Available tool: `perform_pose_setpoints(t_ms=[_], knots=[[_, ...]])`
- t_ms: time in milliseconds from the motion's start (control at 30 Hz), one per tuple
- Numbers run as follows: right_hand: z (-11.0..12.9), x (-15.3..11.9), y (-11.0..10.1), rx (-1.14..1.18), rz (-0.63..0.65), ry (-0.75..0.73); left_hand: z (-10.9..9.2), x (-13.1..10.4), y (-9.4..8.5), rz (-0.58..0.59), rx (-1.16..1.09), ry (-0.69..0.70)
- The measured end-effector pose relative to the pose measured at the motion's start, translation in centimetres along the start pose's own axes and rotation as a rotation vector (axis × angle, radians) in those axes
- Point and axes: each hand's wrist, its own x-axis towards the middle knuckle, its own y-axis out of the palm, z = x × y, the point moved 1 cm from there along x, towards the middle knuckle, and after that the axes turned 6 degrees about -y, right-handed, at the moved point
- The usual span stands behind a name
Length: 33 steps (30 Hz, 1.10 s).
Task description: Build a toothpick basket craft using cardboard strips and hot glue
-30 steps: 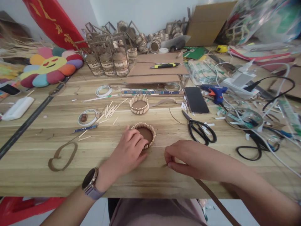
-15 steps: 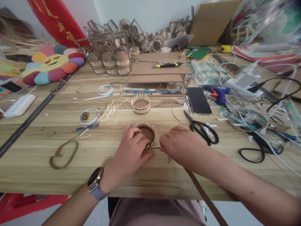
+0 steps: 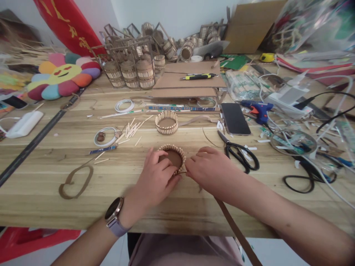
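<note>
My left hand (image 3: 159,173) grips the near-left wall of a small round basket (image 3: 181,152) made of upright wooden sticks around a brown base. Its fingers reach over the rim, with the thumb outside at the front. Just right of the basket, my right hand (image 3: 206,166) is closed on a brown strip (image 3: 235,229). One short end of the strip runs to the basket's side near my left thumb; the long tail hangs over the table's front edge. A second stick basket (image 3: 166,123) stands behind the first.
Black-handled scissors (image 3: 238,151) lie right of my right hand, near a phone (image 3: 235,118) and a blue glue gun (image 3: 256,109). Loose wooden sticks (image 3: 133,131), tape rolls (image 3: 124,106) and a coiled brown strip (image 3: 76,183) lie to the left. Cardboard sheets (image 3: 188,79) are behind.
My right hand has moved slightly left, closer to the basket, with the strip still in it. The hanging tail has shifted a little left. My left hand keeps its hold on the basket.
</note>
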Motion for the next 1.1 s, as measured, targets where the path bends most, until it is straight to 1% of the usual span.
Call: perform_pose_setpoints(t_ms=[233, 400, 633, 733, 867, 1000, 1100], knots=[[-0.2, -0.1, 0.1, -0.021, -0.011, 0.001, 0.0, 0.0, 0.1, -0.039, -0.010, 0.005], [-0.3, 0.0, 0.1, -0.037, 0.001, 0.003, 0.1, 0.0, 0.2, -0.029, 0.001, 0.013], [-0.4, 0.0, 0.7, -0.040, -0.047, -0.003, -0.2, 0.0, 0.1, -0.026, -0.035, -0.012], [-0.5, -0.4, 1.1, -0.010, -0.073, 0.022, -0.3, 0.0, 0.0, -0.025, -0.030, -0.016], [-0.6, -0.8, 1.5, 0.135, -0.069, 0.130, -0.4, 0.0, -0.2, -0.014, -0.014, -0.009], [-0.6, -1.4, 1.6, 0.400, -0.047, 0.269, -0.4, 0.0, -0.4, 0.018, -0.006, 0.001], [-0.2, -2.2, 2.0, 0.556, -0.115, 0.297, -0.4, -0.1, -0.6, 0.040, -0.014, 0.001]])
